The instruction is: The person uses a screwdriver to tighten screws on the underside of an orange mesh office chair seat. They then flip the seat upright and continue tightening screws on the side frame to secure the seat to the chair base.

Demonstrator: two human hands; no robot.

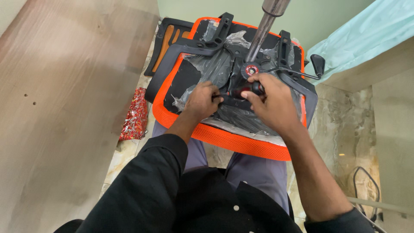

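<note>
This looks like a room in a home, used for putting furniture together. The floor is polished marble tile, the wall is pale green, and a large wooden panel stands at the left. An upturned orange chair seat lies on the person's lap, partly in plastic wrap.

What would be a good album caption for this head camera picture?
Both hands, left and right, work a screwdriver on the underside of an orange chair seat resting on the person's lap.
</note>
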